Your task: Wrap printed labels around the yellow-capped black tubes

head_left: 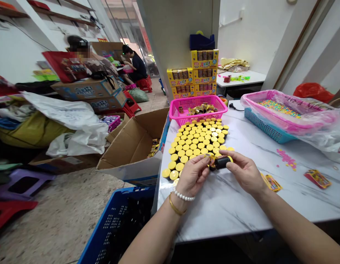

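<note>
My right hand [243, 170] grips a small black cup with a yellow lid [222, 162], lying sideways between thumb and fingers. Against the cup's other end, my left hand [196, 172] pinches a small printed yellow wrapper [209, 158]. Behind and left of both hands stand many black cups with yellow lids [189, 142], packed close together on the white marbled table [208, 205]. A pink basket [198, 119] at their far edge holds wrapped pieces.
Yellow boxes [204, 64] are stacked behind the basket. A pink tray [293, 126] of colourful pieces sits at the right. Printed cards [317, 179] lie nearby. Left are an open carton [131, 145] and a blue crate [104, 220]. Two people sit farther back.
</note>
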Demonstrator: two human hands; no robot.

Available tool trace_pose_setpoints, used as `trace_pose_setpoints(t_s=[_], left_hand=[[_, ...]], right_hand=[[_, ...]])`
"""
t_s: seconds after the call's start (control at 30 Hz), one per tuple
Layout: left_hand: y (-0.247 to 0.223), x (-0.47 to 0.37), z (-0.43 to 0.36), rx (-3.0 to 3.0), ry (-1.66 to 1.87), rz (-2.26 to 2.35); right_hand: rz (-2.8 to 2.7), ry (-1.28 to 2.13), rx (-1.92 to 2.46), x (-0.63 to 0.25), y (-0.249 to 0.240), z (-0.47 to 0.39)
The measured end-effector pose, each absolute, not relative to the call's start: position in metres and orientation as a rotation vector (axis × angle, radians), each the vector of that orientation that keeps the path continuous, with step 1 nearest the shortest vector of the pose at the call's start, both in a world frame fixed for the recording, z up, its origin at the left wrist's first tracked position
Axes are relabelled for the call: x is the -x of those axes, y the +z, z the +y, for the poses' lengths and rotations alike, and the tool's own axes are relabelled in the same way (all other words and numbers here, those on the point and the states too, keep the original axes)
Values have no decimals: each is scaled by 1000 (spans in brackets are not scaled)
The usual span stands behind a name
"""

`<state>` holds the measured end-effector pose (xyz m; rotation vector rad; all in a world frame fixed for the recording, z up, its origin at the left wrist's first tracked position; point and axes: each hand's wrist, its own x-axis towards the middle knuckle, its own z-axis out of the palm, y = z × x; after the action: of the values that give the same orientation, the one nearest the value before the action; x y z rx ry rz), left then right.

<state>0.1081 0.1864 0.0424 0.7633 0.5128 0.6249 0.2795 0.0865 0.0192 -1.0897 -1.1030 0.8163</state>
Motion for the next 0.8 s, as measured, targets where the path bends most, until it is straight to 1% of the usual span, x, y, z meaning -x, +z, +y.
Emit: trace_pose_setpoints(t_s=[0.2,0.27,0.4,0.57,0.67,0.8], left_hand=[[39,-109,186,-787,628,491],[37,-110,186,-809,618,493],[37,-110,185,-845,611,494],[40,-110,183,-836,633,501],[40,-110,184,-825,618,494],[40,-111,185,-780,618,512]], right_hand=[[-1170,458,1193,-269,37,84],[-1196,475,1179,-266,37,82],[-1171,627,1221,-266,27,79],[-1088,494,1232,-269,18,81],[-1095,450,1237,-270,23,83],[-1151,309,1243,-273,32,82]])
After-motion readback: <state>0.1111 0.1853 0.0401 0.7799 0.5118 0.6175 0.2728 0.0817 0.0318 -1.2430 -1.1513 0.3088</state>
